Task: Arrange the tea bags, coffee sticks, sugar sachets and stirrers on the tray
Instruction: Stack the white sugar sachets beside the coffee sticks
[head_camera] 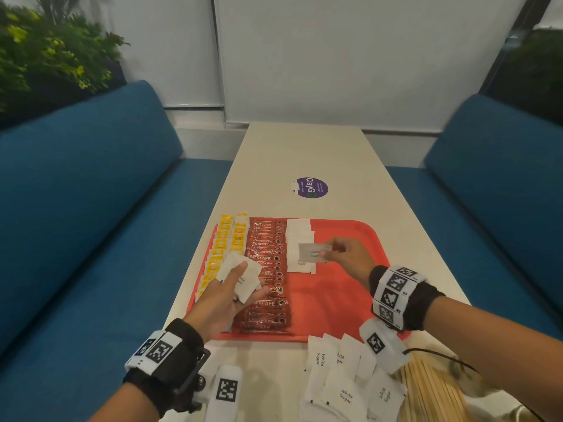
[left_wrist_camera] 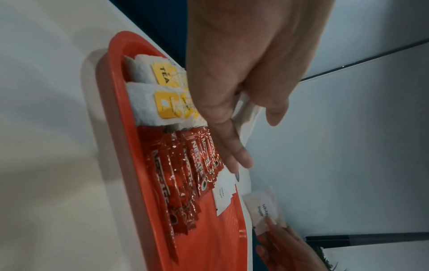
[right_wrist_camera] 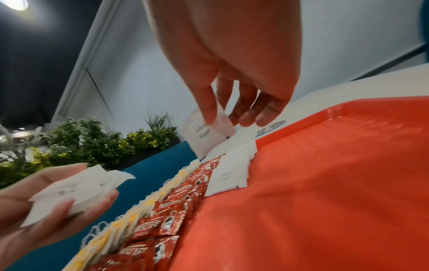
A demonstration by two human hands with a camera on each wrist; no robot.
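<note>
A red tray (head_camera: 350,287) lies on the white table. On it, from the left, run rows of yellow tea bags (head_camera: 220,248), red coffee sticks (head_camera: 269,278) and white sugar sachets (head_camera: 300,239). My left hand (head_camera: 227,295) holds a small stack of sugar sachets (head_camera: 243,277) above the coffee sticks. My right hand (head_camera: 344,254) pinches one sugar sachet (head_camera: 313,252) just above the near end of the sachet row; the right wrist view shows that sachet (right_wrist_camera: 207,133) between thumb and fingers. Loose sugar sachets (head_camera: 344,382) and wooden stirrers (head_camera: 426,388) lie on the table in front of the tray.
The tray's right half (head_camera: 341,303) holds nothing. A purple round sticker (head_camera: 312,187) is on the table beyond the tray. Blue benches (head_camera: 91,208) flank the table on both sides, with plants (head_camera: 45,56) behind the left one.
</note>
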